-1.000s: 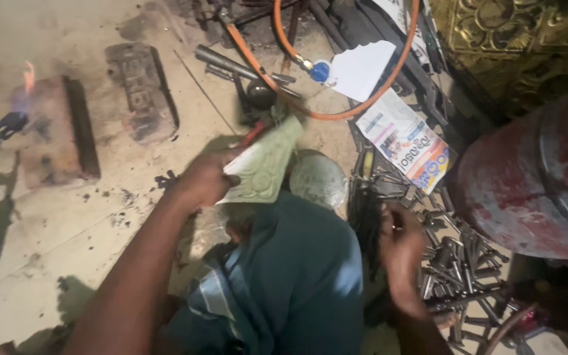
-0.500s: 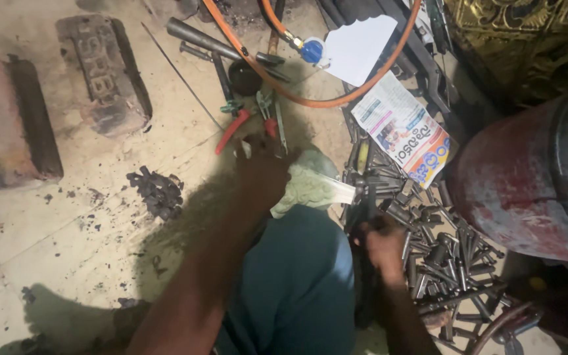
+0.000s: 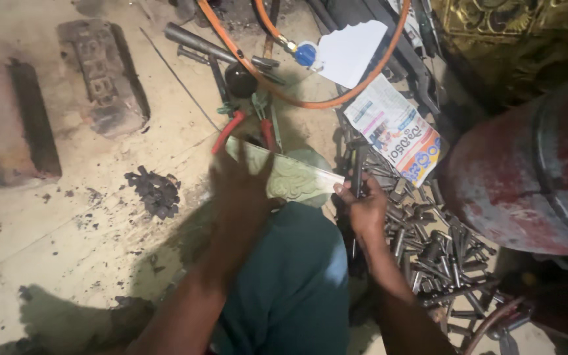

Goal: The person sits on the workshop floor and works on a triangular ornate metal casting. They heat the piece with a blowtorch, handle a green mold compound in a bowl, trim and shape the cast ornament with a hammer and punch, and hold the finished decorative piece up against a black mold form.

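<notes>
Left hand (image 3: 241, 187) lies open on an embossed metal sheet (image 3: 297, 176); right hand (image 3: 361, 209) apparently pinches its right edge, metal punches (image 3: 428, 243) crowding close beside.

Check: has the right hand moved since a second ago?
Yes. The right hand has come up off the pile of metal tools, toward the orange hose, and now touches the pale green sheet.

Left hand (image 3: 241, 187) blurred, hides part of embossed plate (image 3: 297, 179).

Both hands (image 3: 241, 187) on embossed metal sheet (image 3: 297, 177)
</notes>
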Demonstrator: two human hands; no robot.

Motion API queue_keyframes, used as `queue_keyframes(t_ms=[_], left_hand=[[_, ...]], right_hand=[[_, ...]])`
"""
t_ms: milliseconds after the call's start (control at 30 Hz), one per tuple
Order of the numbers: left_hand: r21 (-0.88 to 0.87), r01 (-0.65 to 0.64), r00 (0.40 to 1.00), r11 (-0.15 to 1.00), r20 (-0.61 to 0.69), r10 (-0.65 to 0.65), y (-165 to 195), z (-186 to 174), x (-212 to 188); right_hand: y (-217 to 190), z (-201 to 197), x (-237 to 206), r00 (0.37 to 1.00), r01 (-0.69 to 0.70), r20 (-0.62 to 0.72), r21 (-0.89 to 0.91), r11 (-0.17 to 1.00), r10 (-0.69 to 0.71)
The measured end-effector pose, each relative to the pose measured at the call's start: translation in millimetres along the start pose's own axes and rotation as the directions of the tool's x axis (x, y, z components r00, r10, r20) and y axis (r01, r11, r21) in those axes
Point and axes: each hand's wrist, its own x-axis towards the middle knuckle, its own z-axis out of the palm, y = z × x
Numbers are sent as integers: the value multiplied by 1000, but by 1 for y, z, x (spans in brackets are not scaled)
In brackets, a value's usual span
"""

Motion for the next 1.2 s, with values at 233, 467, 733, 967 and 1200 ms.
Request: queue_keyframes(t_ms=[233, 467, 733, 967, 1200], left_hand=[[112, -299, 952, 948, 100, 289, -7, 5, 18], [135, -331, 939, 934, 147, 312, -11, 11, 27], [214, -381, 896, 900, 326, 301, 5, -11, 29], [235, -400, 895, 886, 307, 323, 3, 1, 31], [288, -403, 913, 868, 190, 361, 12, -3, 29]], right_hand=[[19, 6, 11, 999, 41, 18, 95, 995, -43], [28, 6, 11, 999, 28, 41, 119, 992, -33], [30, 8, 8, 983, 164, 55, 150, 975, -174], [22, 9, 8, 978, 185, 73, 155, 970, -198], [-9, 6, 9, 994, -99, 41, -13, 995, 100]])
